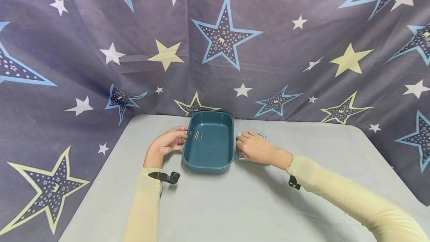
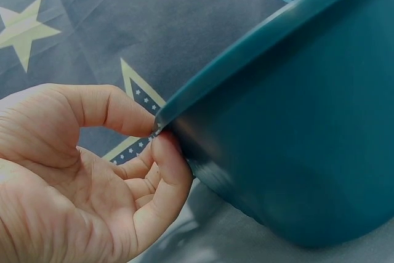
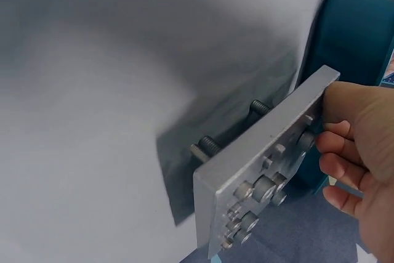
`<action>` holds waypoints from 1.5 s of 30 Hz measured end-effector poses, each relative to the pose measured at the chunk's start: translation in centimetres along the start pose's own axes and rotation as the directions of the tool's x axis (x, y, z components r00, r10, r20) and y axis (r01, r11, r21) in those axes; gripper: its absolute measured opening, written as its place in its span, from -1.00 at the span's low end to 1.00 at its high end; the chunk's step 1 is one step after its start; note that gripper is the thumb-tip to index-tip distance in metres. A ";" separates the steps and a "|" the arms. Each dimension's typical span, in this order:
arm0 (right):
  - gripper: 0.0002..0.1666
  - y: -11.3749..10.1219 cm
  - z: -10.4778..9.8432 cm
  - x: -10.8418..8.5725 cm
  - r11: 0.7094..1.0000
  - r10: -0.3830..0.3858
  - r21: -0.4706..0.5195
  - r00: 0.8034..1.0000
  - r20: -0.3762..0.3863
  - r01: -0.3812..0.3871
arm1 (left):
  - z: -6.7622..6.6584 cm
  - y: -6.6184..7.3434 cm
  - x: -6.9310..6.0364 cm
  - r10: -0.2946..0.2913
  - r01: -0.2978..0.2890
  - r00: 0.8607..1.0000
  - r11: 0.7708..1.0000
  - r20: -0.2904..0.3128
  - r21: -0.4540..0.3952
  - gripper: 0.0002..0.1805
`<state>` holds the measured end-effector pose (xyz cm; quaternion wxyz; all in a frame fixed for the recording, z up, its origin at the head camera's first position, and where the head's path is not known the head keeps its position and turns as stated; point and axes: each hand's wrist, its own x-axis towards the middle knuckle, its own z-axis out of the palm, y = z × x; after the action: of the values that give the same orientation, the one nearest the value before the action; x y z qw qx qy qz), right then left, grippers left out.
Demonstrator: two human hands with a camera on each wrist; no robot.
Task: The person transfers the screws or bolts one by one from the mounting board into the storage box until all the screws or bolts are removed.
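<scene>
My left hand [image 1: 169, 141] pinches the left rim of a teal plastic bin [image 1: 209, 167], thumb and index finger meeting at the edge; in the left wrist view the bin wall [image 2: 295, 133] is close. A few small screws [image 1: 197, 135] lie inside the bin at its left. To the right of the bin, my right hand [image 1: 256, 148] grips the near-left end of a silver metal plate [image 3: 265, 140]. The thumb overlaps the plate's corner; what lies under the fingertips is hidden. Several bolt heads [image 3: 265, 189] stand on the plate, and threaded ends [image 3: 209, 145] stick out beneath.
A pale grey table [image 1: 215, 204] carries the bin and the plate. Behind its far edge hangs a purple-grey curtain [image 1: 285, 66] with star prints. Black straps [image 1: 164, 177] sit on both sleeved wrists.
</scene>
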<state>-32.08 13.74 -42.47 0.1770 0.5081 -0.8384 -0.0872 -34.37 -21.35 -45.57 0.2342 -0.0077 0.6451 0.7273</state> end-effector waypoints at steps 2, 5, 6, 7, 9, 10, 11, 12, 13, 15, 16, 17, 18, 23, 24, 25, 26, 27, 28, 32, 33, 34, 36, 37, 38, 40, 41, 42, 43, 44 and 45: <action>-0.86 0.0 0.0 0.0 1.000 -0.001 -0.010 1.000 0.001 0.001 | 0.0 0.0 0.0 0.005 -0.005 1.000 1.000 0.003 0.001 -0.34; -0.86 0.0 -0.1 -0.1 1.000 -0.008 -0.030 1.000 0.006 0.009 | -0.1 0.0 0.0 0.004 -0.004 1.000 1.000 -0.002 -0.002 -0.35; -0.86 0.0 -0.1 -0.1 0.999 -0.014 -0.039 1.000 0.009 0.014 | -0.1 0.0 0.1 0.004 -0.004 1.000 1.000 -0.004 -0.003 -0.35; -0.85 -0.1 -0.1 0.0 0.999 -0.019 -0.048 1.000 0.010 0.020 | -0.1 0.0 0.0 0.006 -0.006 1.000 1.000 -0.003 -0.001 -0.35; -0.85 -0.1 -0.2 0.0 0.997 -0.029 -0.065 1.000 0.011 0.030 | -0.1 0.0 0.1 0.004 -0.004 1.000 1.000 -0.007 0.003 -0.35; -0.84 -0.1 -0.2 0.0 0.997 -0.033 -0.073 0.999 0.010 0.033 | -0.2 0.0 0.0 0.005 -0.005 1.000 1.000 -0.006 0.006 -0.35; -0.84 -0.1 -0.2 0.0 0.996 -0.035 -0.078 0.999 0.009 0.036 | -0.2 0.0 0.0 0.005 -0.005 1.000 1.000 -0.005 0.007 -0.35; -0.83 -0.1 -0.2 -0.1 0.996 -0.035 -0.081 0.999 0.008 0.035 | -0.2 0.0 0.0 0.005 -0.005 1.000 1.000 -0.004 0.009 -0.34; -0.83 -0.2 -0.1 -0.1 0.996 -0.032 -0.082 0.999 0.006 0.033 | -0.1 0.0 0.0 0.004 -0.004 1.000 1.000 -0.004 0.009 -0.34; -0.84 -0.2 -0.1 -0.2 0.996 -0.026 -0.079 1.000 0.004 0.027 | -0.1 0.0 0.0 0.003 -0.003 1.000 1.000 -0.002 0.007 -0.33; -0.85 -0.2 0.0 -0.2 0.997 -0.023 -0.076 1.000 0.003 0.023 | -0.1 0.0 0.1 0.002 -0.002 1.000 1.000 -0.002 0.007 -0.33; -0.85 -0.2 0.0 -0.2 0.997 -0.020 -0.072 1.000 0.002 0.020 | 0.0 0.0 0.1 0.001 -0.001 1.000 1.000 -0.002 0.005 -0.32; -0.86 -0.2 0.0 -0.3 0.997 -0.018 -0.069 1.000 0.000 0.018 | -0.1 0.0 0.1 0.004 -0.004 1.000 1.000 0.001 0.006 -0.32; -0.86 -0.1 0.2 -0.4 0.996 -0.018 -0.083 1.000 -0.011 0.017 | 0.0 0.0 0.0 0.004 -0.004 1.000 1.000 -0.001 0.010 -0.37; -0.85 0.0 0.2 -0.4 0.996 -0.021 -0.090 1.000 -0.014 0.020 | 0.0 -0.1 0.0 0.006 -0.006 1.000 1.000 0.000 0.013 -0.38; -0.85 0.0 0.1 -0.4 0.995 -0.025 -0.099 1.000 -0.016 0.023 | 0.0 -0.1 0.0 0.004 -0.004 1.000 1.000 -0.001 0.014 -0.39; -0.85 0.0 0.1 -0.4 0.994 -0.029 -0.105 0.999 -0.020 0.027 | 0.0 -0.1 0.0 0.007 -0.007 1.000 1.000 0.001 0.015 -0.40; -0.86 0.0 0.1 -0.4 0.993 -0.035 -0.110 0.999 -0.024 0.032 | 0.0 -0.1 0.0 0.007 -0.007 1.000 1.000 0.001 0.016 -0.41; -0.86 0.0 0.1 -0.4 0.992 -0.041 -0.117 0.999 -0.027 0.037 | 0.0 -0.2 0.0 0.010 -0.010 1.000 1.000 0.004 0.018 -0.41; -0.86 0.1 0.0 -0.5 0.990 -0.062 -0.130 0.998 -0.033 0.057 | -0.1 -0.2 0.0 0.013 -0.013 1.000 1.000 0.008 0.013 -0.41; -0.86 0.1 0.0 -0.5 0.989 -0.066 -0.134 0.997 -0.033 0.061 | -0.1 -0.2 0.0 0.012 -0.012 1.000 1.000 0.006 0.011 -0.41; -0.86 0.1 0.0 -0.5 0.989 -0.068 -0.136 0.997 -0.032 0.063 | -0.1 -0.1 0.0 0.012 -0.012 1.000 1.000 0.008 0.010 -0.41; -0.87 0.1 0.0 -0.5 0.988 -0.072 -0.138 0.997 -0.032 0.067 | -0.1 -0.1 0.0 0.009 -0.009 1.000 1.000 0.006 0.010 -0.41; -0.87 0.1 0.0 -0.5 0.988 -0.074 -0.139 0.997 -0.030 0.069 | -0.1 0.0 -0.1 0.008 -0.008 1.000 1.000 0.006 0.011 -0.41; -0.88 0.1 0.0 -0.4 0.988 -0.075 -0.139 0.997 -0.027 0.070 | 0.0 0.0 -0.1 0.006 -0.006 1.000 1.000 0.004 0.011 -0.42; -0.89 0.1 0.0 -0.5 0.987 -0.078 -0.141 0.997 -0.020 0.074 | 0.0 0.0 -0.1 0.003 -0.003 1.000 1.000 0.003 0.011 -0.41; -0.89 0.1 0.0 -0.5 0.987 -0.080 -0.143 0.997 -0.016 0.077 | 0.0 0.0 -0.1 0.001 -0.001 1.000 1.000 0.000 0.010 -0.41; -0.89 0.1 -0.1 -0.5 0.986 -0.081 -0.146 0.997 -0.013 0.079 | -0.1 0.0 -0.1 0.001 -0.001 1.000 1.000 0.001 0.012 -0.41; -0.89 0.1 -0.1 -0.4 0.986 -0.083 -0.148 0.997 -0.008 0.081 | -0.1 -0.1 -0.1 0.000 0.000 1.000 1.000 0.000 0.010 -0.41; -0.88 0.0 -0.2 -0.4 0.985 -0.086 -0.153 0.996 -0.004 0.084 | -0.1 -0.1 0.0 0.001 -0.001 1.000 1.000 -0.001 0.010 -0.40; -0.88 0.0 -0.3 -0.4 0.983 -0.090 -0.159 0.996 -0.002 0.088 | -0.2 -0.1 0.0 0.000 0.000 1.000 1.000 -0.002 0.009 -0.40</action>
<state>-31.80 14.14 -42.31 0.2167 0.5299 -0.8043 -0.1591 -34.37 -21.49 -45.70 0.2338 -0.0074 0.6484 0.7245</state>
